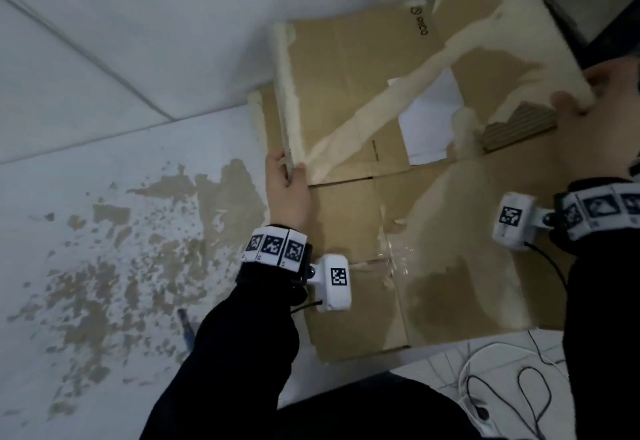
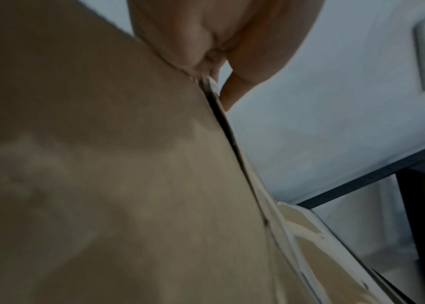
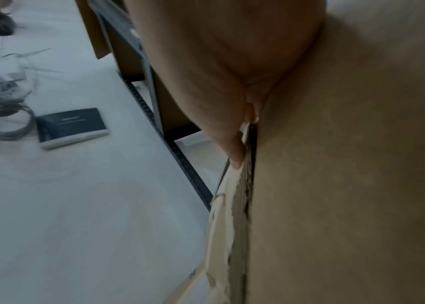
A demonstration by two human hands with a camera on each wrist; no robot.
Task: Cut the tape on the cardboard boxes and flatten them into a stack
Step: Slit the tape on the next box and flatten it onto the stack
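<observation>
While both hands grip it, flattened box (image 1: 363, 69) lies over the bottom cardboard (image 1: 450, 232).
Left hand (image 1: 287, 190) pinches its near-left corner; right hand (image 1: 602, 86) clamps its right edge.

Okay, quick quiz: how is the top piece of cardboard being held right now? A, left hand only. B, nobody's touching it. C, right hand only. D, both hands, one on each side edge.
D: the left hand pinches the near-left edge of the top cardboard piece, while the right hand grips its opposite edge.
</observation>
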